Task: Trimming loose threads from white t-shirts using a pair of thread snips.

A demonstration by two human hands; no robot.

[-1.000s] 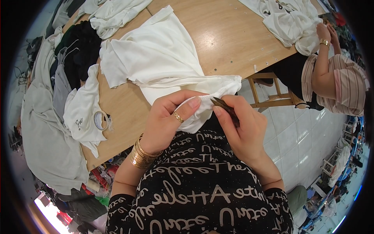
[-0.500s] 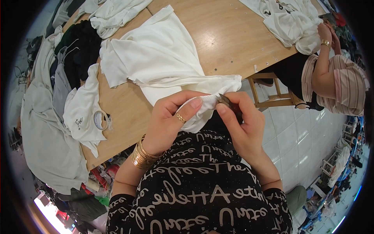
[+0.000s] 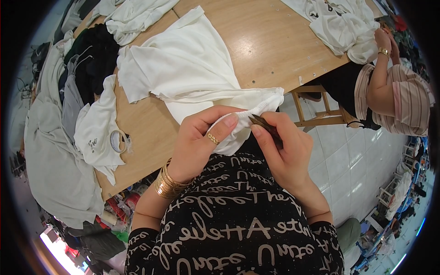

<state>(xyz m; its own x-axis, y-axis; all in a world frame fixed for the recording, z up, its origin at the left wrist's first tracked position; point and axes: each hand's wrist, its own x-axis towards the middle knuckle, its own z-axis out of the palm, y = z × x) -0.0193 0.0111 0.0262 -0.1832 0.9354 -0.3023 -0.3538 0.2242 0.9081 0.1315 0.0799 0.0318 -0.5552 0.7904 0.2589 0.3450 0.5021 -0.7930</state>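
Observation:
A white garment (image 3: 192,64) lies spread on the wooden table, its near edge drawn off the table toward me. My left hand (image 3: 204,137) is closed on that gathered edge, thumb on top and fingers behind the cloth. In my right hand (image 3: 288,144) is a small pair of dark metal thread snips (image 3: 266,126), their points directed left at the seam. The tips stand close to the cloth; whether they touch it I cannot tell. The snips' rear part is hidden in my palm.
On the table (image 3: 256,46) at left lie a white printed cloth piece (image 3: 98,123) and a tape roll (image 3: 118,140). Grey and black garments (image 3: 59,151) hang over the left edge. At right a co-worker (image 3: 385,87) handles white garments (image 3: 343,34) near a wooden stool (image 3: 321,121).
My right hand has drawn slightly down and right from the seam, and the snips' points show more clearly. The left hand keeps its place on the cloth.

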